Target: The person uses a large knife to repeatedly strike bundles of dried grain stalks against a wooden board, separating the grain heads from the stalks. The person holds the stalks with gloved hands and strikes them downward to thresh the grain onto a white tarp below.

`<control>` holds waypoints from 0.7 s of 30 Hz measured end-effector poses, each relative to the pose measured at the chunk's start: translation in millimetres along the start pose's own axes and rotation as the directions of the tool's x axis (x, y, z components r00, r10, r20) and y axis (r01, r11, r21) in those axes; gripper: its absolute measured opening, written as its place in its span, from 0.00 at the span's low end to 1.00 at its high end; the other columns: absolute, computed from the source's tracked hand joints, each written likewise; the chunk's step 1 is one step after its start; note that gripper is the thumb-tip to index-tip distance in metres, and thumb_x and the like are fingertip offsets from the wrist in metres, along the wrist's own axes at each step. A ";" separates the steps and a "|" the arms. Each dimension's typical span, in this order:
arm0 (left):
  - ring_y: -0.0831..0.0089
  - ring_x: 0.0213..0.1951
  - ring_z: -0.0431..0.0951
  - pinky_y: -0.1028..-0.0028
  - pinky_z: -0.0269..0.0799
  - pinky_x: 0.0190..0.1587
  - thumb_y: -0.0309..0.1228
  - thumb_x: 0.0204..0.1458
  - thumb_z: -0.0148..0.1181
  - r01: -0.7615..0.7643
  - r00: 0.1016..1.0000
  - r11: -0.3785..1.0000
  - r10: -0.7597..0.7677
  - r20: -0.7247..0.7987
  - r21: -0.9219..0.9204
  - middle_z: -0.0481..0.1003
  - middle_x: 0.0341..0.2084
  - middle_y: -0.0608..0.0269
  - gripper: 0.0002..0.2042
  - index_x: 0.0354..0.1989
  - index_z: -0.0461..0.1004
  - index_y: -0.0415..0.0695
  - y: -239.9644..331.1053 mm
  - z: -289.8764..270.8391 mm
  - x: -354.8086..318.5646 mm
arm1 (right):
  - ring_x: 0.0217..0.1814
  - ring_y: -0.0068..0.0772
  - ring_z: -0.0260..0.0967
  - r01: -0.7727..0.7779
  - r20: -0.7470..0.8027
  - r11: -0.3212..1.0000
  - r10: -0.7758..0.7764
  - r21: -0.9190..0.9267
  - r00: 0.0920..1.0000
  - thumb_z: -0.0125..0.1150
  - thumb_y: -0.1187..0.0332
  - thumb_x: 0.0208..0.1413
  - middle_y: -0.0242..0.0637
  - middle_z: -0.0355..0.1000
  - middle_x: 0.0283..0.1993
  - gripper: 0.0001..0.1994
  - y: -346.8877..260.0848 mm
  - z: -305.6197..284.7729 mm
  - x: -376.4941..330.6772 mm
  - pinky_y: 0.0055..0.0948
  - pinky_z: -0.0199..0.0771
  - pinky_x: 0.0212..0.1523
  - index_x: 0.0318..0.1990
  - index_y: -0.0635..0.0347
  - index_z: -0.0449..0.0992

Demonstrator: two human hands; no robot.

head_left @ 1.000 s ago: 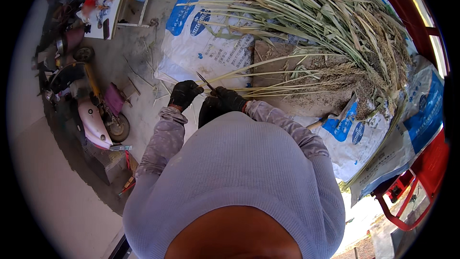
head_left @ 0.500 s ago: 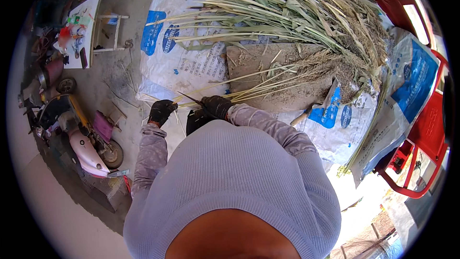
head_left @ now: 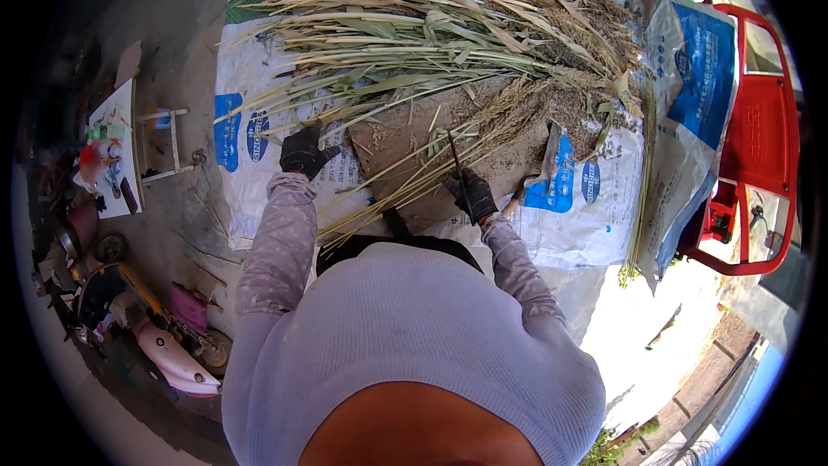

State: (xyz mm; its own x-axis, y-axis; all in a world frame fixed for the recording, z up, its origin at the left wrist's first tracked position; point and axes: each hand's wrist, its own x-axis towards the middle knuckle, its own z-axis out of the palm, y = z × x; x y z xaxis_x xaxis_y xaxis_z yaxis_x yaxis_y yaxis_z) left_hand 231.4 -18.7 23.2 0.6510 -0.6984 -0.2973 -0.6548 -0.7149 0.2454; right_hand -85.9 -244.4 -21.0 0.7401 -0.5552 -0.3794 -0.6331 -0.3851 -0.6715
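Stalk pile (head_left: 405, 53), long axis left-to-right, lies ahead: my open left hand (head_left: 304, 154) is nearer; my right hand (head_left: 472, 196) grips a dark blade (head_left: 454, 152).

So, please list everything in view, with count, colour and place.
stalk pile: many, greenish, top centre
loose stalks: several, yellowish, across board
board: one, brown, centre
sacks: at least two, white and blue, under pile, right
bladed tool: one, grey, near board
pointed blade: one, dark, in right hand
scooter: one, pink, lower left
table: one, white, left
metal frame: one, red, right
sweater: one, bluish, lower centre
left hand: one, black-gloved, near pile
right hand: one, black-gloved, near board
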 end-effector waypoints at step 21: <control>0.55 0.22 0.70 0.61 0.62 0.25 0.48 0.53 0.49 0.229 0.945 0.943 -0.155 0.288 -0.243 0.68 0.16 0.53 0.18 0.22 0.72 0.46 -19.2 24.0 -222.1 | 0.41 0.56 0.69 -0.362 -0.237 0.932 0.349 -0.010 0.907 0.54 0.48 0.50 0.54 0.72 0.35 0.24 30.6 -38.0 17.4 0.47 0.68 0.41 0.41 0.62 0.72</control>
State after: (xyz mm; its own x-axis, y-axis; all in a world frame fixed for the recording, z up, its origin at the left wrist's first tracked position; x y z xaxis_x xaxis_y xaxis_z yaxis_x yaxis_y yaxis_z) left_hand 90.1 151.0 62.3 0.6063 -0.5388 -0.5849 -0.3751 -0.8423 0.3871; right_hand -101.0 -293.9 -23.9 0.3963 -0.8123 -0.4278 -0.8600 -0.1654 -0.4827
